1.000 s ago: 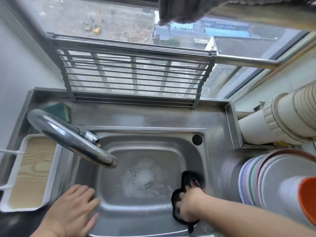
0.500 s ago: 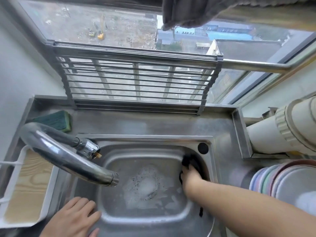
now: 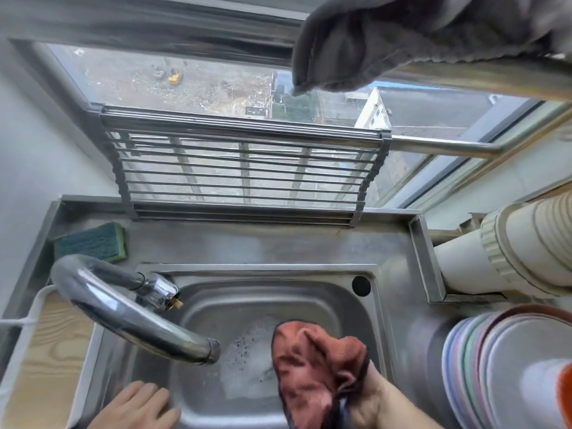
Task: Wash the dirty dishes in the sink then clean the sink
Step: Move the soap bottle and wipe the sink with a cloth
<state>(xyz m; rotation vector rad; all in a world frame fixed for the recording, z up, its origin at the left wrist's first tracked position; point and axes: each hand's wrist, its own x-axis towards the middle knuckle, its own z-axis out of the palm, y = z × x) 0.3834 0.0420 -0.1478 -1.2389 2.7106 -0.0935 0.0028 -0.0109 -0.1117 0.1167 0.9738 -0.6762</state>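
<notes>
Grey towel [image 3: 402, 41] overhead, folding rack [image 3: 241, 178] at window, wooden tray [image 3: 40, 366] left

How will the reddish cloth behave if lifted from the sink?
Probably floppy: the cloth bunches and folds in the right hand. Likely wet and heavier than dry, given suds in the sink. It may drip.

The faucet spout [image 3: 136, 323] arches over the sink basin [image 3: 247, 305] from the left; the basin's back half lies open, foam [image 3: 247, 363] below.
</notes>
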